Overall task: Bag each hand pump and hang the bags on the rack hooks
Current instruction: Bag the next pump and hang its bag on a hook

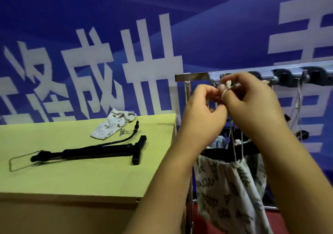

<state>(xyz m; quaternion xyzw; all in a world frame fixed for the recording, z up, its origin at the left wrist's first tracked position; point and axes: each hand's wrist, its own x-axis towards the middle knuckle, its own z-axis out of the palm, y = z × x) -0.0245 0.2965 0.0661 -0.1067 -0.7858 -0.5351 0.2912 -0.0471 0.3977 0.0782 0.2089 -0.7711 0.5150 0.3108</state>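
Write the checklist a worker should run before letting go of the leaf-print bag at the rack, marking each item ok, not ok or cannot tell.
1. Both hands, left hand and right hand, pinch the drawstring: ok.
2. Drawstring loop seated over a rack hook: cannot tell, fingers hide it.
3. Pump handle inside the leaf-print bag: not ok, it sticks out at the mouth.
4. Bag mouth drawn closed: not ok, still gathered open.
5. Next hand pump and spare bag ready on the table: ok.
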